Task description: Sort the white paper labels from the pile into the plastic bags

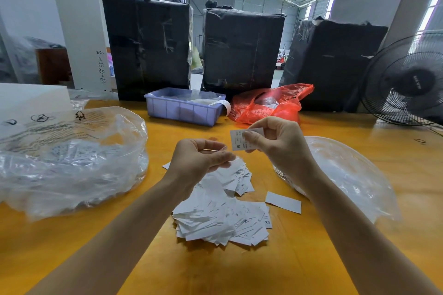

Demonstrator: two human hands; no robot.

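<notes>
M label held up for reading
The label [242,140] is pinched by the right hand [275,141]; labels are loosely pinched by the left hand [203,158] and could be dropped back onto the pile [223,218].

Head view, down over near table [359,132]

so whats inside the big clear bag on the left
Through the crinkled clear bag a few white labels with printed marks show near its middle. How many lie deeper cannot be told: folds and glare hide the rest.
</notes>
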